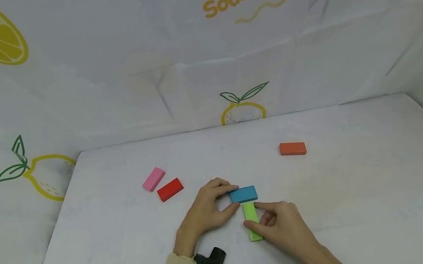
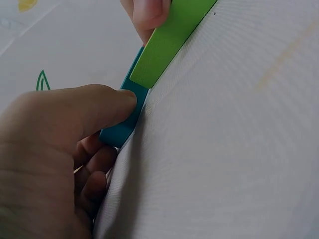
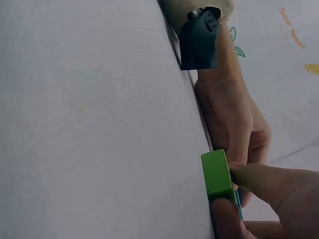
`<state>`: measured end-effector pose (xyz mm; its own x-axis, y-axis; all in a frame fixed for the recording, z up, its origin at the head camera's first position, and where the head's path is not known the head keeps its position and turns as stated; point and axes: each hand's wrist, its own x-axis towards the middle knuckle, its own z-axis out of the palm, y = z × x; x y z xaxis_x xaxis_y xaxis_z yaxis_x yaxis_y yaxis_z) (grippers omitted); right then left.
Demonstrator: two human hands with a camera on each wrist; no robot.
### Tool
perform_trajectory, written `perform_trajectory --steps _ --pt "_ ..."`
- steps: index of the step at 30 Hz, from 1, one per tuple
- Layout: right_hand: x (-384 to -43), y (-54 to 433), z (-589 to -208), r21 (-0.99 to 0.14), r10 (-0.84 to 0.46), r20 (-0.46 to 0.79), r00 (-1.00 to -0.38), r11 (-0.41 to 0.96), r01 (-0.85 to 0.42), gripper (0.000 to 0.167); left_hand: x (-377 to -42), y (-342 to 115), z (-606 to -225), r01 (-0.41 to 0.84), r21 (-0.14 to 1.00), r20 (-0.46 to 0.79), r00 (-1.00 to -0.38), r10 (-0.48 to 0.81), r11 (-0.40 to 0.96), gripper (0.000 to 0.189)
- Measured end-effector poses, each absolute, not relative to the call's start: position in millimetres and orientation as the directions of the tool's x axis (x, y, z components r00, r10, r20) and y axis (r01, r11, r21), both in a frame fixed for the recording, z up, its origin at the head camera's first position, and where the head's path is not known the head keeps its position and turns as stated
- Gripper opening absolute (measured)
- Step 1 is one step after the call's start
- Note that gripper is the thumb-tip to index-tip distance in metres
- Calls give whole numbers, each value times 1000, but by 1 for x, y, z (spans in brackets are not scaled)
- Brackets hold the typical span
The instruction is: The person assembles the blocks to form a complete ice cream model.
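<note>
Near the middle of the table a blue block (image 1: 244, 194) lies flat, its long side running left to right. My left hand (image 1: 210, 207) pinches its left end between thumb and fingers. Just below it, a light green block (image 1: 252, 224) points lengthwise toward me. My right hand (image 1: 285, 227) grips the green block, thumb on the left side and fingers on the right. In the left wrist view the end of the green block (image 2: 154, 59) overlaps the side of the blue block (image 2: 119, 124), close to the left thumb.
A pink block (image 1: 154, 179) and a red block (image 1: 170, 189) lie at the back left. An orange block (image 1: 293, 149) lies at the back right. White cloth with lemon prints surrounds the white table (image 1: 376, 197). A black camera (image 1: 211, 260) is strapped to the left wrist.
</note>
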<state>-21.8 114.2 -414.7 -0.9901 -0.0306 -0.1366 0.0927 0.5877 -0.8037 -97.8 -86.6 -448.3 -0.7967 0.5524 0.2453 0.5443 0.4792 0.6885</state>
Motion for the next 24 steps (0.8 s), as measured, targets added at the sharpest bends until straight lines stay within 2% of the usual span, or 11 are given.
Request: perform_trajectory --steps 24 --pt "-23 111 -420 -822 -5 -116 -993 562 93 52 -97 -87 -448 542 695 233 -791 565 472 36"
